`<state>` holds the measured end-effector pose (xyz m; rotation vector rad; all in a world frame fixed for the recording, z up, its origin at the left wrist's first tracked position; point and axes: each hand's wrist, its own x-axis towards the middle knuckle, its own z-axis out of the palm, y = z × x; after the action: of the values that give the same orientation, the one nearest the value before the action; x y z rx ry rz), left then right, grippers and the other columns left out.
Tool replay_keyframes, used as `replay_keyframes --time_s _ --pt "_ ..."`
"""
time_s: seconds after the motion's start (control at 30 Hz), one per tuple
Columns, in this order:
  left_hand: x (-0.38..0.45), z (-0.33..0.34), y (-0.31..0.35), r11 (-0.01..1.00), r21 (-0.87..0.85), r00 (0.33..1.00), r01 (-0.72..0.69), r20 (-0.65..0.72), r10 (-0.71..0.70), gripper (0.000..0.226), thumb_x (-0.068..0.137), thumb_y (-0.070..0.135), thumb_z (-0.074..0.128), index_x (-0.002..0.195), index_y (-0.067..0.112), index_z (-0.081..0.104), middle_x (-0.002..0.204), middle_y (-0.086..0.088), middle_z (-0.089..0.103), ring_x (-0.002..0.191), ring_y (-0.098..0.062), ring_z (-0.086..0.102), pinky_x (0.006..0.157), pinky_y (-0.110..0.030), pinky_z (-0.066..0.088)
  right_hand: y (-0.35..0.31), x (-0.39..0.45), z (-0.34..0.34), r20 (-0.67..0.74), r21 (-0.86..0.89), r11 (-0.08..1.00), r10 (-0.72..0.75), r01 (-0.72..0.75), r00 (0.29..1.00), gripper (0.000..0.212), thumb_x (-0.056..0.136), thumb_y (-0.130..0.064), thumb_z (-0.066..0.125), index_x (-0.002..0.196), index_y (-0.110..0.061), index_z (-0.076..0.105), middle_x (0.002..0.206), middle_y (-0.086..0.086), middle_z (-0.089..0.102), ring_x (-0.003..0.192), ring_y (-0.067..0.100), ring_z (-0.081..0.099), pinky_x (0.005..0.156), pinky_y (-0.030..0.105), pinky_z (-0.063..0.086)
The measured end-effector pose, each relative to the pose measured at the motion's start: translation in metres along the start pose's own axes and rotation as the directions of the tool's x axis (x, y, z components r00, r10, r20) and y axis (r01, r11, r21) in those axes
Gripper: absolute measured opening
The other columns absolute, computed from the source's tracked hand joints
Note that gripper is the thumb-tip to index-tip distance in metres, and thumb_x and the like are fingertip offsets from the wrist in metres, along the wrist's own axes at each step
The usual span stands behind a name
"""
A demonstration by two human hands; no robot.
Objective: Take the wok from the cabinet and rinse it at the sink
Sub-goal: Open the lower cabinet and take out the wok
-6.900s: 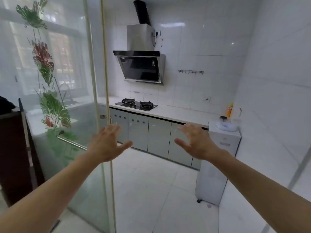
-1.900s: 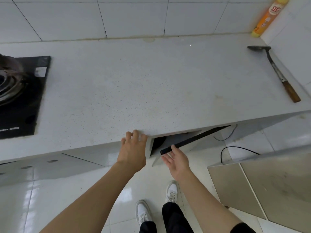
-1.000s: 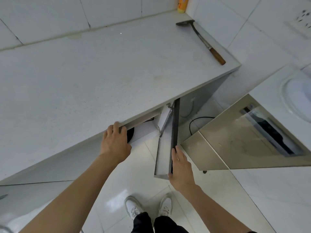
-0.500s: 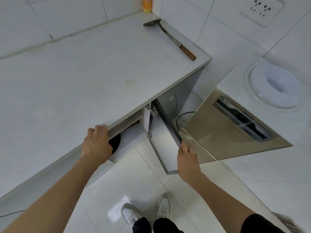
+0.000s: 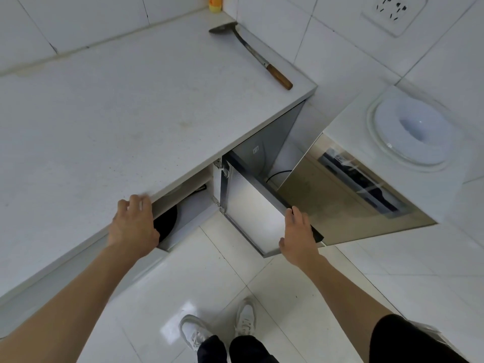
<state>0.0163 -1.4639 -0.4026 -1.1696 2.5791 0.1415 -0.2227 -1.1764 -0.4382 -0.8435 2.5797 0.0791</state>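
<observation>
The cabinet under the white countertop [image 5: 110,121] stands open, its grey door [image 5: 251,213] swung out towards the right. Inside, a dark round shape, the wok [image 5: 167,221], shows just below the counter edge, mostly hidden by the counter and by my left hand. My left hand [image 5: 133,226] rests on the counter's front edge with fingers curled over it, right in front of the wok. My right hand [image 5: 298,237] lies against the outer edge of the open door, fingers spread. No sink is in view.
A metal spatula [image 5: 251,53] with a wooden handle lies at the counter's far right corner, beside an orange bottle [image 5: 215,3]. A water dispenser [image 5: 408,158] stands close on the right of the open door. My feet [image 5: 217,328] are on the white tiled floor below.
The cabinet door has swung wider to the right under my right hand. My left hand has stayed on the counter edge. More of the dark wok shows in the opening.
</observation>
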Motion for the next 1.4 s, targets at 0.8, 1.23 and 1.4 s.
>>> replay_keyframes --time_s 0.8,1.23,1.4 --pt "-0.094 -0.034 -0.059 0.871 -0.467 0.986 0.152 0.012 -0.165 0.058 0.093 0.033 0.056 0.142 0.009 0.037 0.146 -0.014 0.037 0.13 -0.033 0.036 0.107 -0.039 0.035 -0.16 -0.042 -0.086 -0.099 0.011 0.881 -0.47 0.474 0.877 0.064 0.094 -0.034 0.054 0.148 -0.015 0.026 0.153 0.012 0.028 0.141 0.031 0.022 0.11 0.044 0.03" --pt "-0.097 -0.003 -0.046 0.292 -0.808 0.78 0.511 0.294 -0.552 0.051 0.097 0.04 0.054 0.142 0.018 0.044 0.139 -0.005 0.05 0.125 -0.023 0.051 0.103 -0.033 0.041 -0.292 0.033 -0.069 0.106 0.025 0.472 -0.878 0.881 0.467 0.06 0.097 -0.04 0.05 0.15 -0.021 0.028 0.156 0.007 0.023 0.144 0.025 0.014 0.117 0.037 0.017" --pt "-0.08 -0.008 -0.028 -0.174 -0.896 0.669 0.409 0.424 -0.611 0.022 0.097 0.041 0.052 0.108 0.026 0.064 0.108 0.007 0.065 0.107 -0.018 0.062 0.096 -0.04 0.051 -0.31 0.061 -0.069 0.227 -0.117 0.289 -0.924 0.95 0.309 0.06 0.097 -0.037 0.052 0.15 -0.025 0.027 0.159 0.008 0.015 0.146 0.03 0.007 0.118 0.04 0.011"
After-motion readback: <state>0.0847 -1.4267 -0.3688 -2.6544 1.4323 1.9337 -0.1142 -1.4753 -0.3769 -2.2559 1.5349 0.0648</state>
